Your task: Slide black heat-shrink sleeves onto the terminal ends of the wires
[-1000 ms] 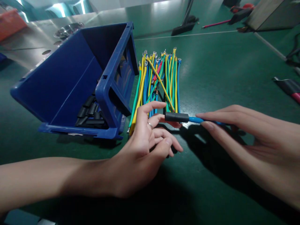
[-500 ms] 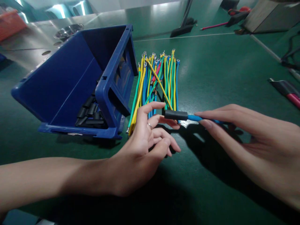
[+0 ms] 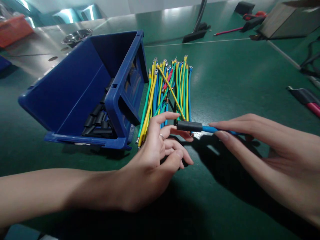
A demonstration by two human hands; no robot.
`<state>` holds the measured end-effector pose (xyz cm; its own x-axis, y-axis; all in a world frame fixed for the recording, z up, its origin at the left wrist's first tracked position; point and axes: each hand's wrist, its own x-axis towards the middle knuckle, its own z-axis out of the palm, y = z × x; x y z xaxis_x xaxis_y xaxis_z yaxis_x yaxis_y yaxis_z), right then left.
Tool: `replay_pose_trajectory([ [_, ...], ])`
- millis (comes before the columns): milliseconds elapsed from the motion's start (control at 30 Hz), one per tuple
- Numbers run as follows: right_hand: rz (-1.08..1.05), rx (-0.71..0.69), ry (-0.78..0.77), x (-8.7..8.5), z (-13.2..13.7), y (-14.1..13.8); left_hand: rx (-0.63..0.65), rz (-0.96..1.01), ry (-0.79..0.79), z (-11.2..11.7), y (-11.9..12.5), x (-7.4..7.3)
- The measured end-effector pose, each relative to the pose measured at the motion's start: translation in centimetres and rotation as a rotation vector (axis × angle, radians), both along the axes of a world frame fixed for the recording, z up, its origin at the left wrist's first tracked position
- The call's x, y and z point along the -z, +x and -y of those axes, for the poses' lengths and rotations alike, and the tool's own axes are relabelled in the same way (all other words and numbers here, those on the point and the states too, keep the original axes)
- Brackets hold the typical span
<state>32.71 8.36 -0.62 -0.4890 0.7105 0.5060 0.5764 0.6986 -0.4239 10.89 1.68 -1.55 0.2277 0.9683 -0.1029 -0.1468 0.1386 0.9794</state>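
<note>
Between the thumb and fingers of my right hand (image 3: 260, 143) is a blue cable (image 3: 209, 129), lying nearly level. A black sleeve (image 3: 189, 126) covers the cable's left end. My left hand (image 3: 166, 153), a ring on one finger, has its fingers bent and apart around the sleeve's free end; nothing is gripped in it. Whether the index fingertip touches the sleeve, I cannot tell. Just beyond my hands lies a bunch of yellow, green and blue cables (image 3: 186, 93) with metal lugs. To their left, a blue bin (image 3: 62, 90) on its side holds several black sleeves (image 3: 100, 118).
The green table (image 3: 230, 80) carries a metal bowl (image 3: 77, 37) behind the bin and an orange crate (image 3: 15, 31) at far left. Toward the back stand a black bracket-like stand (image 3: 194, 36) and a cardboard box (image 3: 282, 21). A pink-and-black piece (image 3: 303, 96) lies at right.
The view has shifted slightly, so the bin and cables appear a little lower and farther right. Both hands keep nearly the same pose, with the sleeved cable still in my right hand.
</note>
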Motion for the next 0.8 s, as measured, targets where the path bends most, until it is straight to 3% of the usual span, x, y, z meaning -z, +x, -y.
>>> replay_pose_trajectory([
  [800,0.007,0.020,-0.012,0.10,-0.07,-0.03,0.041,0.007,0.000,-0.34,-0.12,-0.29],
])
